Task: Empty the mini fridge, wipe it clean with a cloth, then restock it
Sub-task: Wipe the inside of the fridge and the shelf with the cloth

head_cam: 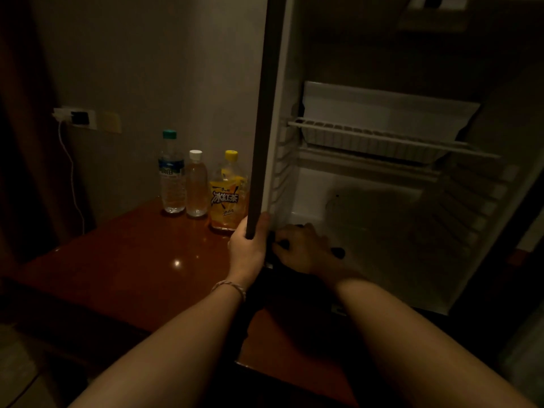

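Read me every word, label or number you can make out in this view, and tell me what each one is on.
"冰红茶": large white characters on the yellow label of the yellow-capped bottle on the table.
Small print above and below those characters: too small to read.
Blue label on the green-capped water bottle: blurred, unreadable.
White-capped bottle: no label text visible.
Open fridge and wall socket: no readable text.

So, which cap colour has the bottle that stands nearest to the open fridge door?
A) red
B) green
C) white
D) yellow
D: the iced tea bottle with the yellow cap stands right beside the fridge door, while the white-capped bottle and the green-capped bottle stand farther to the left on the table.
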